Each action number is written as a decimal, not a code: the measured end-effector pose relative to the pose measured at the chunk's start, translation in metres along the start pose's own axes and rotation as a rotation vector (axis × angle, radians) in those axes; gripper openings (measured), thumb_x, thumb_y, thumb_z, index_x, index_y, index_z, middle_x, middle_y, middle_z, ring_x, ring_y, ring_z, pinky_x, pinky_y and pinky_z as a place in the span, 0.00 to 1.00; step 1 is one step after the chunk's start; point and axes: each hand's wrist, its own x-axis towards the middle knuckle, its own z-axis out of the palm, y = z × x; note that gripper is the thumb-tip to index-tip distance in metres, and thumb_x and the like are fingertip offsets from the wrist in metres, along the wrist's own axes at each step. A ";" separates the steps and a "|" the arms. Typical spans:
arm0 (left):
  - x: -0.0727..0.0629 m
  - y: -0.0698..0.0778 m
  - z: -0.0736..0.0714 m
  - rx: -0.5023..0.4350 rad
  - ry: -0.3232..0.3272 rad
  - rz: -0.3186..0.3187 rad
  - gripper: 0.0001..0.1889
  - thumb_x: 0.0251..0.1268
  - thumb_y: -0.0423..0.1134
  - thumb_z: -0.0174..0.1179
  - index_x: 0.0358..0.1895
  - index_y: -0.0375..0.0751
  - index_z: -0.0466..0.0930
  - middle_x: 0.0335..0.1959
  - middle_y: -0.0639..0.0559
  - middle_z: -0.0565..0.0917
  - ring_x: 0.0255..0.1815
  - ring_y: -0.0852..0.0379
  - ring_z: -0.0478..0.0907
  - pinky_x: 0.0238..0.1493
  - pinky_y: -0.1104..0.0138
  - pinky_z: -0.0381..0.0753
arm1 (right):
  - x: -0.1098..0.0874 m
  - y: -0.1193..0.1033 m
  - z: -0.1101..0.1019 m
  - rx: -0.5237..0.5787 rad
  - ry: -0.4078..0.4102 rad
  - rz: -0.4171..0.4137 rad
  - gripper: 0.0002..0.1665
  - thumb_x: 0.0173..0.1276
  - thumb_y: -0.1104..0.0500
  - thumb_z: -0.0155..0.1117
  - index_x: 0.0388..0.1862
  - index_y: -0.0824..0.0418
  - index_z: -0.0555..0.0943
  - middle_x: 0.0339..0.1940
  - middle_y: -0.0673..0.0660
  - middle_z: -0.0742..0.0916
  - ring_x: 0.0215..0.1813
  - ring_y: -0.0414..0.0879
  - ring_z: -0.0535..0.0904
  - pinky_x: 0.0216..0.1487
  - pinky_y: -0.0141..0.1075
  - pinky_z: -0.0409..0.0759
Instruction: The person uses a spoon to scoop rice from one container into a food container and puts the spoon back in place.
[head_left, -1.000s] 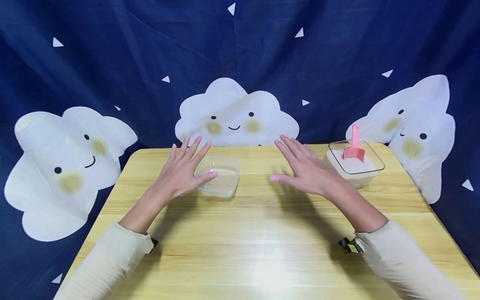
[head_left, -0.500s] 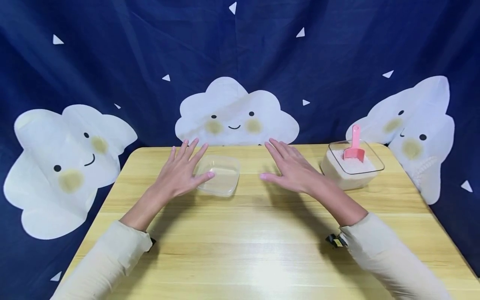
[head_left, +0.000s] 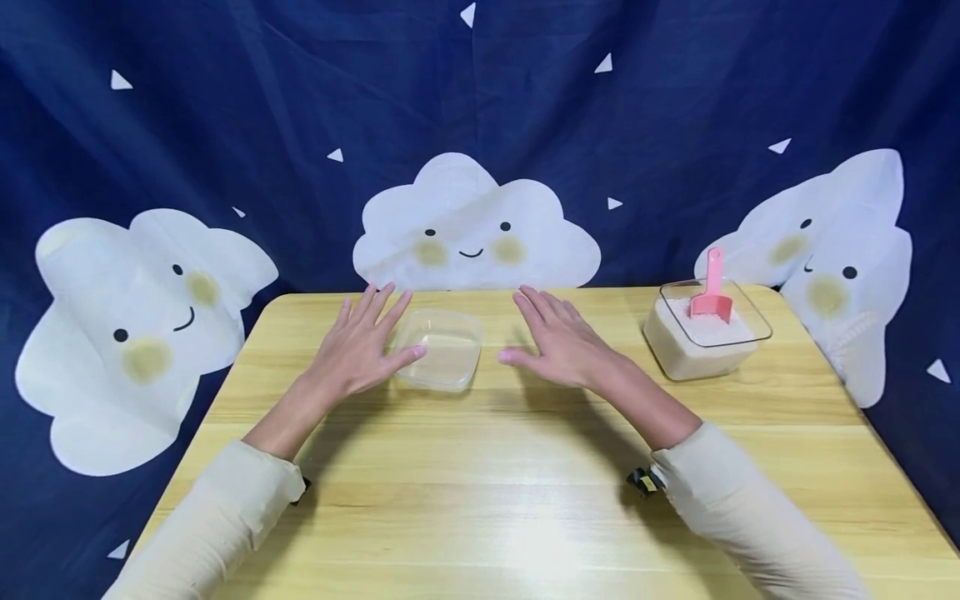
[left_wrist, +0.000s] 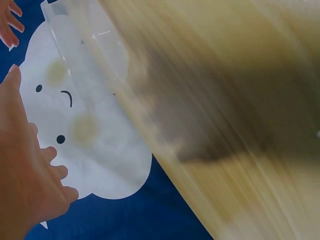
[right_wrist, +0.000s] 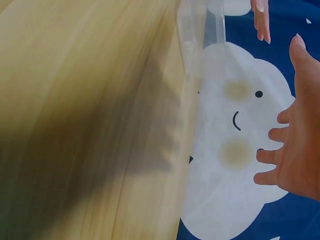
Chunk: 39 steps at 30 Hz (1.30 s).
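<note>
My left hand (head_left: 354, 352) hovers over the far left of the table, fingers straight and spread, palm down. Its thumb overlaps the left side of a clear plastic container (head_left: 450, 354) in the head view; nothing shows inside this squarish container. To the right of it my right hand (head_left: 562, 343) hangs above the wood, fingers extended and thumb out toward the container. Both hands hold nothing. In the left wrist view the container (left_wrist: 95, 35) stands at the table's far edge. The right wrist view shows its wall (right_wrist: 192, 40) too, with the right hand (right_wrist: 300, 135) off to the side.
A clear square tub (head_left: 701, 362) of white grains stands at the back right of the wooden table (head_left: 480, 483). A pink scoop (head_left: 712, 292) stands in the grains, handle up. Behind the table hangs a dark blue curtain (head_left: 480, 92) with smiling clouds.
My right hand has moved left, away from the tub and closer to the container, uncovering the tub's left side. My left hand has barely moved.
</note>
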 end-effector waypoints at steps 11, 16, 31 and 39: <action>-0.001 -0.005 0.009 -0.012 -0.018 -0.015 0.49 0.67 0.78 0.45 0.85 0.62 0.42 0.88 0.46 0.47 0.88 0.38 0.41 0.82 0.34 0.40 | 0.013 -0.014 0.012 0.008 -0.003 0.003 0.62 0.69 0.21 0.49 0.86 0.58 0.48 0.87 0.62 0.56 0.85 0.64 0.54 0.83 0.63 0.52; -0.001 -0.006 0.015 -0.002 -0.008 -0.005 0.49 0.67 0.78 0.46 0.85 0.60 0.45 0.87 0.45 0.49 0.87 0.37 0.45 0.81 0.33 0.44 | 0.017 -0.021 0.019 0.009 -0.013 0.022 0.62 0.70 0.21 0.50 0.86 0.60 0.50 0.86 0.63 0.59 0.85 0.63 0.57 0.83 0.61 0.54; -0.003 -0.009 0.025 0.013 -0.012 -0.032 0.50 0.68 0.78 0.44 0.85 0.53 0.49 0.84 0.40 0.56 0.85 0.36 0.52 0.81 0.34 0.49 | 0.029 -0.037 0.037 0.032 -0.054 0.083 0.63 0.71 0.21 0.47 0.85 0.65 0.51 0.85 0.65 0.61 0.85 0.61 0.57 0.85 0.54 0.55; -0.005 -0.010 0.031 -0.022 -0.020 -0.061 0.49 0.69 0.77 0.44 0.85 0.51 0.50 0.83 0.40 0.58 0.83 0.36 0.56 0.81 0.35 0.47 | 0.033 -0.043 0.043 0.028 -0.059 0.101 0.64 0.70 0.20 0.46 0.84 0.67 0.52 0.84 0.67 0.62 0.85 0.62 0.58 0.84 0.54 0.56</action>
